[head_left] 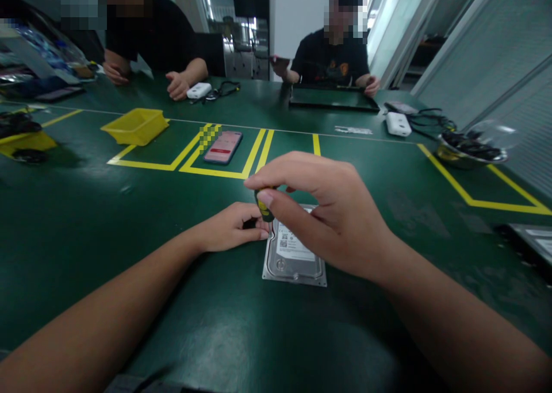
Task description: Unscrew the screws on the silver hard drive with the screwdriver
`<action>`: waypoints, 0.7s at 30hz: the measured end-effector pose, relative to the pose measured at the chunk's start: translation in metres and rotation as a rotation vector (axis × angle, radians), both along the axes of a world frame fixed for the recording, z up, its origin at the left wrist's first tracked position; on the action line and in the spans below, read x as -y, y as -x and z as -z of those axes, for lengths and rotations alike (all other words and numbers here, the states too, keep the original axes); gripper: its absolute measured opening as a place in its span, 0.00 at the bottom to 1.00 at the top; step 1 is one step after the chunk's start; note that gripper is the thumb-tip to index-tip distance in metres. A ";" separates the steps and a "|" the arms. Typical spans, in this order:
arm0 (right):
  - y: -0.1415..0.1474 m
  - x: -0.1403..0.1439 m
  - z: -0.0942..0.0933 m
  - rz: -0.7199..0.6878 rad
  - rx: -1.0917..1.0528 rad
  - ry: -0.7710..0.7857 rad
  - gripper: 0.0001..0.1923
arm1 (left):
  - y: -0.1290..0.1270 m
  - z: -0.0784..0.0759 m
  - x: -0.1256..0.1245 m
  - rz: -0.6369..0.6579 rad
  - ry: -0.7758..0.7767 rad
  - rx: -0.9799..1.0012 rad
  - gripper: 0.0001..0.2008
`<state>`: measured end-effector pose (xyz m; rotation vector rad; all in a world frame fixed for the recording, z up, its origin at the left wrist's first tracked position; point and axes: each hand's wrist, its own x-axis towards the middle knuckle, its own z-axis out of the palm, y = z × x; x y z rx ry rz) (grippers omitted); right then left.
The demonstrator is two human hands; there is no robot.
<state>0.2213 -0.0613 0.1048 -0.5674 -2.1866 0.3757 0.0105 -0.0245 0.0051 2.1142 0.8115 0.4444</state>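
The grips number two, left grip [230,226] and right grip [330,209]. One screwdriver [264,210] is in the right grip, one drive [293,264] below. Beyond the grips are one phone [223,147] and two bins [140,127] leftward, one bowl [461,158] rightward, two white boxes [199,91] and, farthest, two people [153,31].

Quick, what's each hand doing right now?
Left hand: at the left edge of the hard drive; whether it grips can't be told.
Right hand: closed, holding the screwdriver.
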 end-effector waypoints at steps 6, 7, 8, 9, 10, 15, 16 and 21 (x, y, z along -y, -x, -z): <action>-0.002 0.002 -0.004 -0.009 0.050 0.017 0.13 | -0.003 -0.003 0.002 0.021 -0.023 0.009 0.10; -0.002 0.002 -0.004 -0.005 0.058 0.018 0.13 | -0.003 -0.003 0.002 0.023 -0.026 0.011 0.10; -0.002 0.003 -0.004 0.001 0.063 0.017 0.13 | -0.003 -0.003 0.002 0.021 -0.029 0.010 0.10; -0.002 0.003 -0.003 0.008 0.060 0.012 0.13 | -0.003 -0.003 0.002 0.017 -0.032 0.005 0.10; -0.002 0.003 -0.002 0.019 0.054 0.003 0.12 | -0.002 -0.002 0.002 0.009 -0.038 -0.003 0.10; 0.001 -0.001 0.007 0.110 0.020 -0.056 0.09 | 0.001 0.001 0.002 -0.004 -0.085 -0.040 0.13; 0.002 -0.001 0.008 0.120 0.016 -0.057 0.09 | 0.001 0.001 0.002 -0.002 -0.092 -0.045 0.13; 0.003 -0.001 0.008 0.127 0.010 -0.033 0.09 | 0.000 0.001 0.002 -0.011 -0.100 -0.066 0.13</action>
